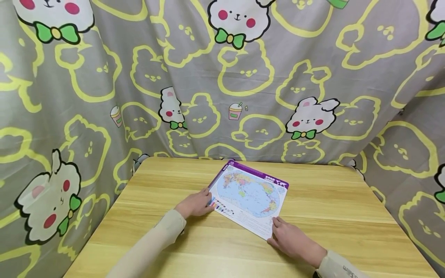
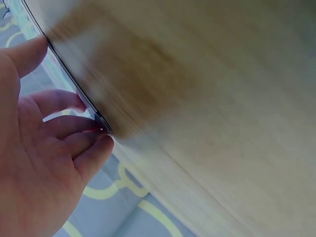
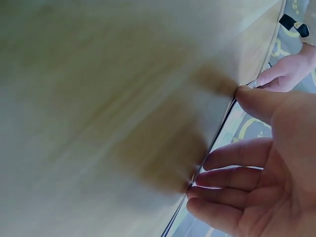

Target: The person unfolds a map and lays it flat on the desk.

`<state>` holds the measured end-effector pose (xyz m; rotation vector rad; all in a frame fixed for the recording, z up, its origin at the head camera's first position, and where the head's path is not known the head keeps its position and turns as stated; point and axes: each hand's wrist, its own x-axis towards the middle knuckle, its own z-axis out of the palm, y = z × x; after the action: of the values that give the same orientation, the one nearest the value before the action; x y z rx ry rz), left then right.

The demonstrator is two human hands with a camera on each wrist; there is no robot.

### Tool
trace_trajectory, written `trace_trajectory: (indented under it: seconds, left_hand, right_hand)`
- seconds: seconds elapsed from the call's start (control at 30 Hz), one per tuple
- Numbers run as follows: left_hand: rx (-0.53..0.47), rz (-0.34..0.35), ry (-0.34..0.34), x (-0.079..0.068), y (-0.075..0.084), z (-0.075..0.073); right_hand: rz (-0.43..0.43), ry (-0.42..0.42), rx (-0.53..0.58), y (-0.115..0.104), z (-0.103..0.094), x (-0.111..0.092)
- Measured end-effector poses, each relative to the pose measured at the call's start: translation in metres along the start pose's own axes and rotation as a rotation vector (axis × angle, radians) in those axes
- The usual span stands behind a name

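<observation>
A thin world map board (image 1: pixel 251 193) with a purple top band lies turned at an angle on the wooden table. Its printed side faces up, with coloured land, pale blue sea and small text below. My left hand (image 1: pixel 196 203) holds the left edge near the lower left corner, thumb on the near side and fingers along the side. At the lower right corner my right hand (image 1: pixel 289 238) holds the board the same way. From the left wrist view, the left hand's fingertips (image 2: pixel 101 143) meet the board's dark thin edge. The right hand (image 3: pixel 266 177) touches that edge in the right wrist view.
The light wooden table (image 1: pixel 333 200) spreads around the board on all sides. A grey curtain (image 1: pixel 205 77) with yellow outlines and white rabbits hangs behind and along both sides of it. Pale sleeves (image 1: pixel 153 243) cover both forearms.
</observation>
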<state>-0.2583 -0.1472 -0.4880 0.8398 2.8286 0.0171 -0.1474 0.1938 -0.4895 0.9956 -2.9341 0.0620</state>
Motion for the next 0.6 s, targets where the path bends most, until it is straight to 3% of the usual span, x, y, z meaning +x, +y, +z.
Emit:
trace_trajectory:
  seconds: [0.4, 0.6]
  left_hand:
    - [0.071, 0.068, 0.06, -0.007, 0.003, 0.0]
    - [0.075, 0.06, 0.032, -0.009, 0.006, -0.001]
  right_hand:
    - [0.028, -0.021, 0.044, 0.006, -0.002, -0.002]
    - [0.024, -0.012, 0.042, 0.01, -0.001, -0.004]
